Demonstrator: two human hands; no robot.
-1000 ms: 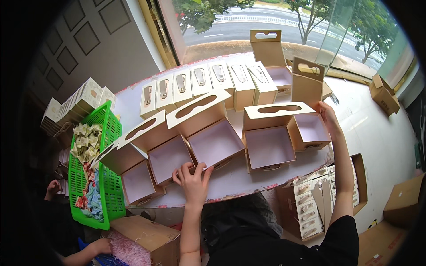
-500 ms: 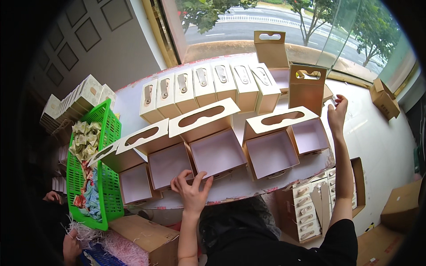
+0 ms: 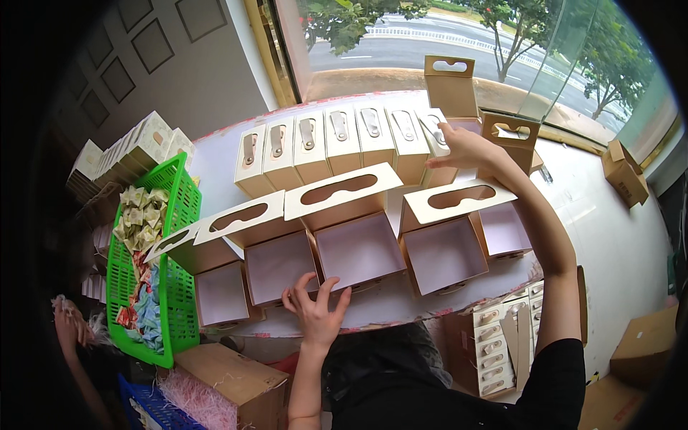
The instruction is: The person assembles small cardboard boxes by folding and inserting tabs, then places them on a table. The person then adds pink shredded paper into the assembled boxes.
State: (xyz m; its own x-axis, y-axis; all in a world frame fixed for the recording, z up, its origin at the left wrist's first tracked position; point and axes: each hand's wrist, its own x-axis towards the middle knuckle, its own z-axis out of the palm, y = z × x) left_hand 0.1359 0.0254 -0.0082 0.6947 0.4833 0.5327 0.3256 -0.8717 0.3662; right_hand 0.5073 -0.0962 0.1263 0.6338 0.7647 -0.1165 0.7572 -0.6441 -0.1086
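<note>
The right hand (image 3: 469, 149) is spread beside a cream cuboid cardboard box (image 3: 432, 135); the left hand (image 3: 319, 314) is half-curled, fingers parted.

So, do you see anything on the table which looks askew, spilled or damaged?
Only one small thing: the lid of the leftmost open box seems to jut over the side of the green basket, so that corner looks crowded. Nothing there appears spilled or damaged.
</note>
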